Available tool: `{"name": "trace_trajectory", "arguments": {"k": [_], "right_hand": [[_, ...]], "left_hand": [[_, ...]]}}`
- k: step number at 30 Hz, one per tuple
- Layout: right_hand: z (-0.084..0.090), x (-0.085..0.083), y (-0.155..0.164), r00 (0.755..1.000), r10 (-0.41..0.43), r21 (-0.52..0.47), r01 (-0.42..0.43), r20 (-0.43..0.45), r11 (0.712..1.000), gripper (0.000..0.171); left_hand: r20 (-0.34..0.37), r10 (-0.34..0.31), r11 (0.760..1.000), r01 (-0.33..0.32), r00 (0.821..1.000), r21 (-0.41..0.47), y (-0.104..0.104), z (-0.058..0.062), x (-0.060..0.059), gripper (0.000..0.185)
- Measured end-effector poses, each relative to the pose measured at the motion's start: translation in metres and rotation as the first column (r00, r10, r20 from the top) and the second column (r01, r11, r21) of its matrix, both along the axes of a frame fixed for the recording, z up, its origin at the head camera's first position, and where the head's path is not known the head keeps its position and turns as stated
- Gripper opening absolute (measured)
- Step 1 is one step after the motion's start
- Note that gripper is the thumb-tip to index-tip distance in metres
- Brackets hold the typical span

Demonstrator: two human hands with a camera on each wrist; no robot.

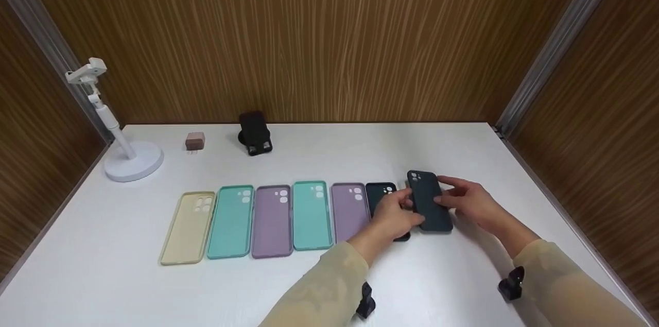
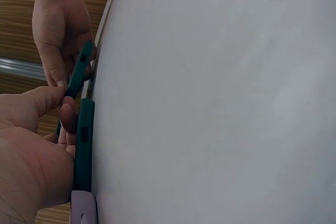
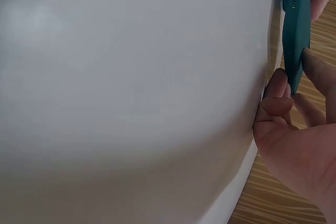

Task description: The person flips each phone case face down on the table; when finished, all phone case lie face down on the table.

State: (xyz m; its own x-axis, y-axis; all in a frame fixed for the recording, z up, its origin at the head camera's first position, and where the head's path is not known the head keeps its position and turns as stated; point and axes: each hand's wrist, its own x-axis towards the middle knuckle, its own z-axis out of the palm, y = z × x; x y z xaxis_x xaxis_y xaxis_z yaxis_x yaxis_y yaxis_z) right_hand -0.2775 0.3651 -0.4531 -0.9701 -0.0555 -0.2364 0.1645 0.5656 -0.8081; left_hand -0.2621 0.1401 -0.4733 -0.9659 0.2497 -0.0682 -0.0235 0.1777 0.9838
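At the right end of a row of phone cases on a white table (image 1: pixel 463 152), a person's left hand (image 1: pixel 394 216) and right hand (image 1: pixel 471 202) pinch a dark green case (image 1: pixel 430 202) by its long edges, fingers curled on both sides. Its long axis points away from the person (a second dark case (image 1: pixel 380 193) lies flat just left, partly under the left hand).
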Motion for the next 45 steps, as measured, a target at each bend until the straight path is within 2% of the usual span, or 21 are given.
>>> {"name": "trace_trajectory", "arguments": {"k": [12,23,30,45], "right_hand": [[0.002,-0.0007,-0.0035,0.997,0.033,0.127,-0.023,-0.075,0.992,0.075],[-0.0001,-0.0008,-0.0046,0.998,0.037,0.142,-0.03,-0.045,0.989,0.076],[-0.0024,-0.0004,-0.0029,0.999,0.015,0.143,-0.01,-0.034,0.99,0.076],[-0.0029,-0.0005,-0.0033,0.998,0.028,0.161,-0.019,-0.056,0.987,0.075]], "left_hand": [[-0.048,0.002,0.998,-0.005,0.999,-0.061,0.0014,-0.0032,-0.0006,0.069],[-0.054,0.007,0.994,-0.013,0.999,-0.113,0.0017,-0.0019,0.0007,0.072],[-0.064,-0.013,0.99,0.004,0.998,-0.141,0.0032,-0.0023,0.0018,0.069],[-0.088,-0.005,0.983,-0.011,0.996,-0.185,0.004,-0.0026,0.0001,0.067]]}}
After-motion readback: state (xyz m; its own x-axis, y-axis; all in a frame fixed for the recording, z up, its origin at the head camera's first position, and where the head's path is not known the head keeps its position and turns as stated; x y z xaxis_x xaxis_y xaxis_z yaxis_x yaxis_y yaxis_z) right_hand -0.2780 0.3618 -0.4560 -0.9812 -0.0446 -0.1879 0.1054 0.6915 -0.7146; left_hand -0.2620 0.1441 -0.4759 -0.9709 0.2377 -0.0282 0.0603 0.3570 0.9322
